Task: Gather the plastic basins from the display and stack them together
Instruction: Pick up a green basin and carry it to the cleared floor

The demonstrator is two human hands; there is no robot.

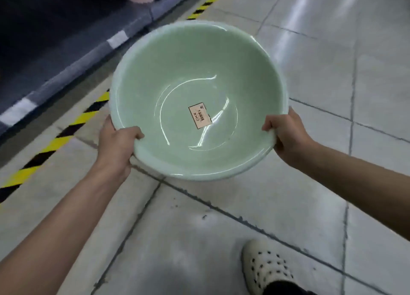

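Above the tiled floor (332, 77), held clear of any surface at mid-view: one pale green plastic basin (195, 73), round and wide, mouth up.
- Marks: a paper label (199, 115) is stuck at the centre of the bottom. The inner wall is glossy with bright reflections.
- Nesting: whether a second basin sits beneath cannot be told.
- Left grip (117, 144): clenched on the near-left rim, grasping the basin.
- Right grip (286, 137): clenched on the near-right rim, likewise grasping the basin.
- Handling, as judged: light for its size, with a thin wall that probably flexes a little at the rim. The surface is smooth and likely slippery. It seems sturdy enough, though a drop onto tile could crack it.
- Best hold: the rolled rim at two opposite points, as now. A single-sided hold would probably let it tip.
- Adjacent: yellow-and-black hazard tape (66, 131) and a dark display base (66, 51) to the left, and a pale perforated clog (264, 266) at the lower edge.
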